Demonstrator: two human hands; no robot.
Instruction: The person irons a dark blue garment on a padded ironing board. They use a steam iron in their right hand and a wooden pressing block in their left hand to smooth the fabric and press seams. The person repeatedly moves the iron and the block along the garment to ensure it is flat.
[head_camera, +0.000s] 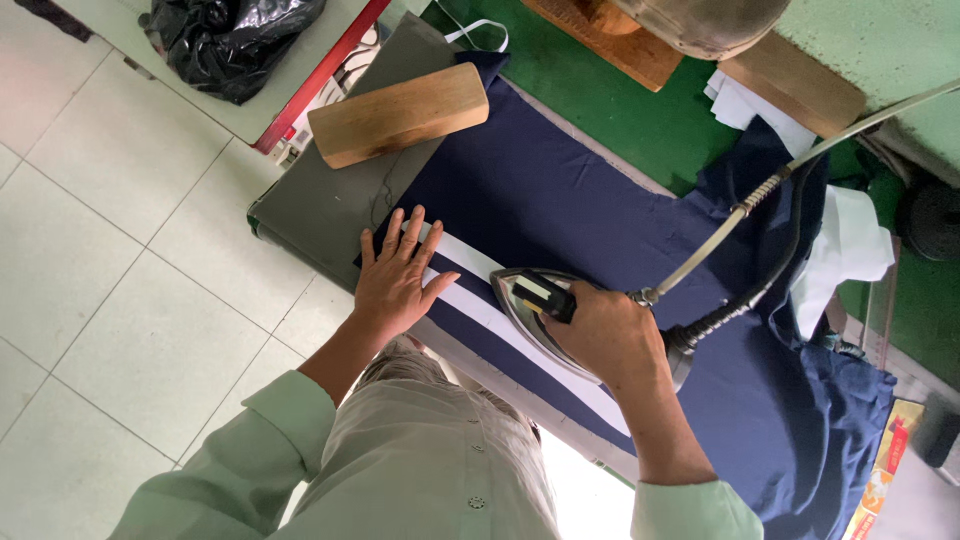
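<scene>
Navy cloth (560, 190) with white stripes (505, 335), silver iron (535, 305), grey board (320, 205), tan wood block (398, 115), green table (640, 120), black bag (232, 40), pale green sleeves (255, 455)

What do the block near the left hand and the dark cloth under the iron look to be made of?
The rectangular tan block looks like bare unfinished wood: visible grain, matte faces. The navy blue cloth seems a smooth woven fabric, matte, lying flat with soft folds at the far end. The left hand presses on it; the right hand grips the iron.
</scene>
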